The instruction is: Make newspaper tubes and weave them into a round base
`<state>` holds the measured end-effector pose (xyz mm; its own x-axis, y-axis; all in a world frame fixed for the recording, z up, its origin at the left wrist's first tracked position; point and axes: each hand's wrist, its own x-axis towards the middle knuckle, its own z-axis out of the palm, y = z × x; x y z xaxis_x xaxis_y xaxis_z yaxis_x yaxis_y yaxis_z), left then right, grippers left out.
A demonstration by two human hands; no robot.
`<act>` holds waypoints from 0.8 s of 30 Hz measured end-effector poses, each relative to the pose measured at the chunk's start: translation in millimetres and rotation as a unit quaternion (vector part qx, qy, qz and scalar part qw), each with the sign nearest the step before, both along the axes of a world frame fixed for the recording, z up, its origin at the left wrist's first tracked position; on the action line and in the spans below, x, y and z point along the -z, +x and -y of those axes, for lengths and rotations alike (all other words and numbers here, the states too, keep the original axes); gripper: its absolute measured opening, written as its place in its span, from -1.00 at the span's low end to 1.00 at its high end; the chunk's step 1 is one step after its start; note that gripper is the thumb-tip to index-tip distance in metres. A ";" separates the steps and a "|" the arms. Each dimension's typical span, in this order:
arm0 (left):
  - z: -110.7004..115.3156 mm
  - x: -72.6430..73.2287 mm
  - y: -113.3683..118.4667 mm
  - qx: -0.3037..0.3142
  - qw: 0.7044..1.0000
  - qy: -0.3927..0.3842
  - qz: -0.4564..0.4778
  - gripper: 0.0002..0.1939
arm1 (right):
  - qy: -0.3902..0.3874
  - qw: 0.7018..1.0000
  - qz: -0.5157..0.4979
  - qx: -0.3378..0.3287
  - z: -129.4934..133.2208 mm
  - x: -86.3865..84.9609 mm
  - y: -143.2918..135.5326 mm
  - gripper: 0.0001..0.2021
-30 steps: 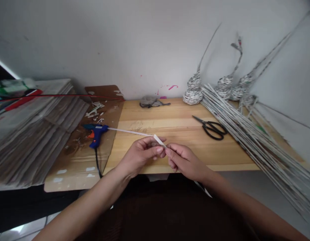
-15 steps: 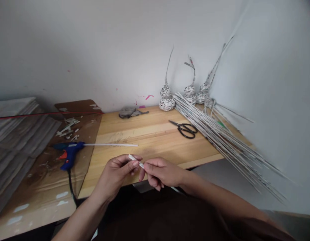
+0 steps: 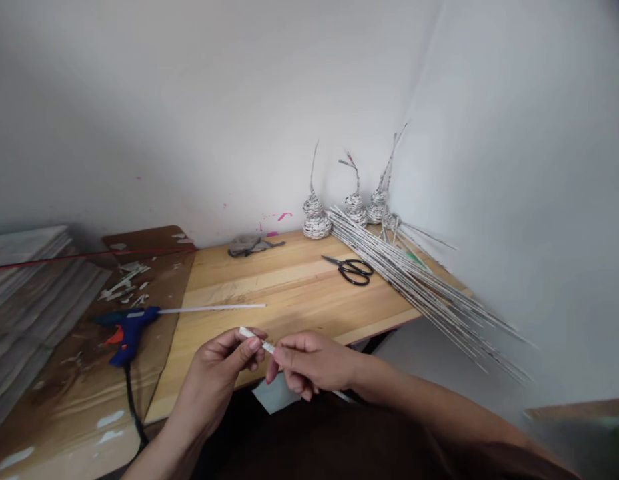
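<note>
A slim white length of paper point(image 3: 268, 347) is held aslant, pinched between thumb and fingers by both the left hand point(image 3: 224, 360) and the right hand point(image 3: 314, 361). Its pale, blunt far end is left jutting just beyond the left grip, pointed up and away from the right. A short, faintly grey-marked stretch is exposed between the two grips.

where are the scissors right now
In the head view, the black-handled scissors lie right of centre on the wooden tabletop, just left of the paper sticks.
</note>
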<state>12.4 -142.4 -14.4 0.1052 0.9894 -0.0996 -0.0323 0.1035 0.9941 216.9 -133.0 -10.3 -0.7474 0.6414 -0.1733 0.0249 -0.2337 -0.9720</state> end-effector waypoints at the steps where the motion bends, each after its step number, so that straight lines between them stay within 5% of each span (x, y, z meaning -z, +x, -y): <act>1: -0.5 -0.4 -0.9 -0.001 1.000 0.004 -0.003 -0.72 | 0.013 1.000 0.011 0.003 0.4 -1.2 -0.7 -0.49; 24: 10.9 -0.3 0.6 0.004 0.997 0.006 0.081 -0.81 | -0.016 0.998 -0.027 -0.052 6.3 12.5 -1.5 -0.47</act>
<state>13.0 -153.3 -14.1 0.1265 0.9895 -0.0693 -0.1926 0.0931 0.9769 215.4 -139.4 -22.8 -0.8179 0.5555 -0.1499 -0.0015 -0.2626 -0.9649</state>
